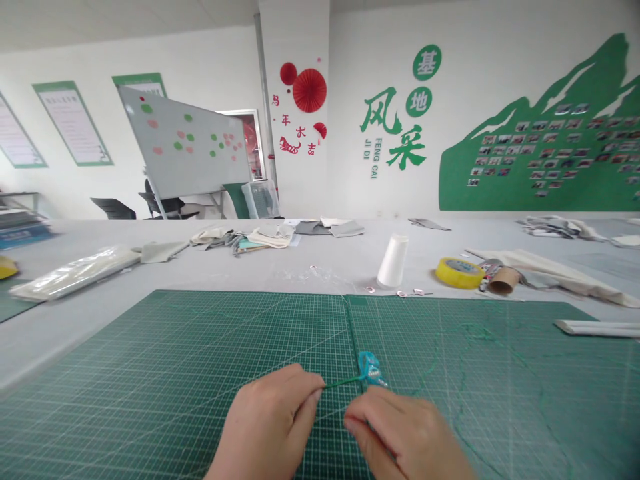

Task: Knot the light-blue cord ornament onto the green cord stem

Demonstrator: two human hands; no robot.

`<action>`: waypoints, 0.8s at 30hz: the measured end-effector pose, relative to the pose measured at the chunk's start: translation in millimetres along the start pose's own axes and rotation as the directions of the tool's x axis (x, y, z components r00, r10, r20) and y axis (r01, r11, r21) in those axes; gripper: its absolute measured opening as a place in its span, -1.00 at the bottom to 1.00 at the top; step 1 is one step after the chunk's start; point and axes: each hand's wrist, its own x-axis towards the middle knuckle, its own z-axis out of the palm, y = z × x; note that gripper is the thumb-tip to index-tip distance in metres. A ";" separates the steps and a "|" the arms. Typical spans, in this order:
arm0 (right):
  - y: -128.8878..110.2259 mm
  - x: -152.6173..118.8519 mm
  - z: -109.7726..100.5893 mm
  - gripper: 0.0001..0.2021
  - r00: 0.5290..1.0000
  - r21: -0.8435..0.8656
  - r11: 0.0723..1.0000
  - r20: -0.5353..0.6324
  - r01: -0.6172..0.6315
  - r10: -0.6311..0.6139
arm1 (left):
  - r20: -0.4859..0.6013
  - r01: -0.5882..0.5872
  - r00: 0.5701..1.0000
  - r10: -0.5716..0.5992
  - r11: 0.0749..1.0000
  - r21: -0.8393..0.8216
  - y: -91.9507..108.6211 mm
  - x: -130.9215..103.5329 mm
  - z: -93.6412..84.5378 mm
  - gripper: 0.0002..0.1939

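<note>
My left hand [273, 421] pinches the end of a thin green stem [343, 382] between thumb and forefinger. At the stem's right end sits a small blue flower-like piece [370, 368], shiny, with pale markings. Just below and in front of that piece is my right hand [400, 430], thumb and forefinger pressed together. Whatever lies between those fingertips is too small to make out. Both hands are just over the green cutting mats [240, 347]. Loose green thread [463, 387] trails in loops across the right mat.
Behind the mats stand a white thread cone [393, 261], a yellow tape roll [459, 273] and a cardboard tube [503, 281]. Fabric scraps [270, 235] lie along the table's far side. A plastic-wrapped bundle [75, 272] is on the left, a folded white strip [597, 328] on the right.
</note>
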 end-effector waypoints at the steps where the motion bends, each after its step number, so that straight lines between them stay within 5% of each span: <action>1: 0.1 -0.4 1.1 -0.78 1.000 0.010 1.000 0.010 -0.018 0.017 | -0.023 0.013 1.000 -0.013 1.000 -0.018 -0.7 -0.1 0.2 -0.72; 6: 1.1 0.7 3.1 -0.76 0.991 0.063 0.990 0.054 -0.126 0.123 | -0.108 0.059 0.991 -0.074 0.988 -0.141 -2.6 0.5 -0.5 -0.75; 14: 1.3 6.0 5.2 -0.74 0.971 0.173 0.956 0.090 -0.235 0.223 | -0.098 0.098 0.987 -0.130 0.956 -0.277 -0.5 2.6 -3.1 -0.78; 20: 10.8 10.3 8.9 -0.75 0.891 0.405 0.794 0.197 -0.453 0.408 | -0.026 0.071 0.996 -0.089 0.912 -0.404 3.0 5.7 -9.4 -0.79; 24: 19.1 12.3 7.6 -0.73 0.883 0.531 0.707 0.235 -0.467 0.407 | 0.003 0.025 1.000 -0.026 0.897 -0.442 4.6 6.9 -12.4 -0.77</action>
